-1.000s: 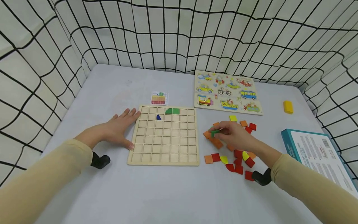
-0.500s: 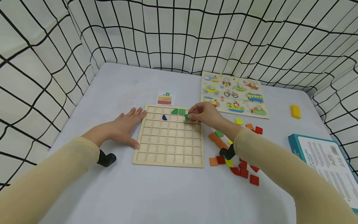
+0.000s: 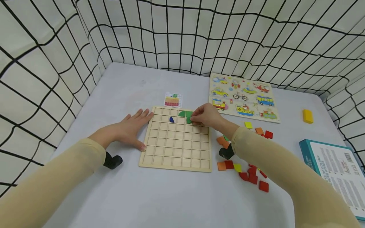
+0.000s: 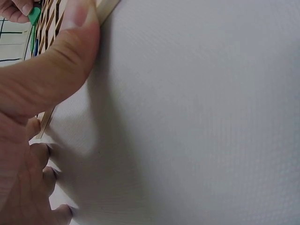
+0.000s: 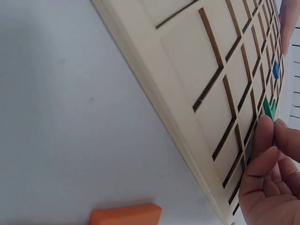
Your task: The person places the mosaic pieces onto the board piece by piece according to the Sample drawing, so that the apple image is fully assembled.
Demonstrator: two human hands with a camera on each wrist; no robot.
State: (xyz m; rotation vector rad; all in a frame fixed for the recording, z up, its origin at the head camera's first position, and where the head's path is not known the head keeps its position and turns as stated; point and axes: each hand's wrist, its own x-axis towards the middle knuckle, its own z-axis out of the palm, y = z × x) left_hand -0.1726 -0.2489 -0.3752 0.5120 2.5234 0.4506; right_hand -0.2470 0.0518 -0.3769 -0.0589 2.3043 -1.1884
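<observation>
A wooden grid board lies flat on the table. My left hand rests along its left edge with the fingers spread, the thumb and fingertips touching the frame. At the board's upper part, my right hand pinches a small green tile between thumb and fingers. That tile is just below two green pieces in the top row; whether it sits fully in its cell I cannot tell. A small blue piece lies on the grid to the left. In the right wrist view the fingertips partly cover the green tile.
Loose red, orange and yellow tiles lie right of the board, partly under the right arm. A pattern card and a picture puzzle are behind. At right are a yellow block and a teal box. Black netting surrounds the table.
My right hand has carried the green tile from the loose pile leftward to the board, then slightly further left under the top row. The left hand stays at the board's edge.
</observation>
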